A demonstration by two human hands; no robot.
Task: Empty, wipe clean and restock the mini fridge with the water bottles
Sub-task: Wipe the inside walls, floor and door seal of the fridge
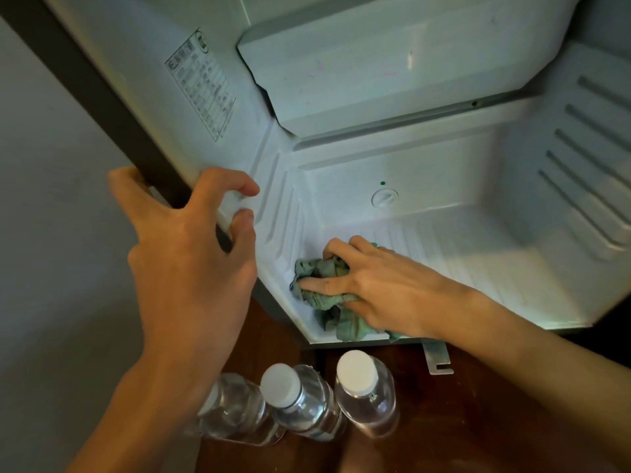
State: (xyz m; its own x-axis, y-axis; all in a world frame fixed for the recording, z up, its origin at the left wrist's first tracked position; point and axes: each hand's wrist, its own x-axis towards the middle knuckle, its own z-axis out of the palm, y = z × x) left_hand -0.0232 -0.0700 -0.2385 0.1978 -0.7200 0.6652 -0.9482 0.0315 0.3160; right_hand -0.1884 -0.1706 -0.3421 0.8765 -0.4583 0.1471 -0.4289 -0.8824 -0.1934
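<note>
The left hand [191, 254] clasps the front edge of the left wall of the mini fridge [444, 186]. Its grip is curled round that edge, thumb on the dark outer side, fingers inside. A printed label [201, 87] sits higher on the same wall. Below the fridge's front edge, three capped water bottles [300, 401] stand close together on the wooden surface [478, 404] – all outside the fridge. In the fridge's front-left floor corner lies a bunched green cloth [309, 266]. The right hand [382, 288] presses it down – grip closed over the cloth, index finger straight. A metal bracket [438, 360] juts from under the fridge.
</note>
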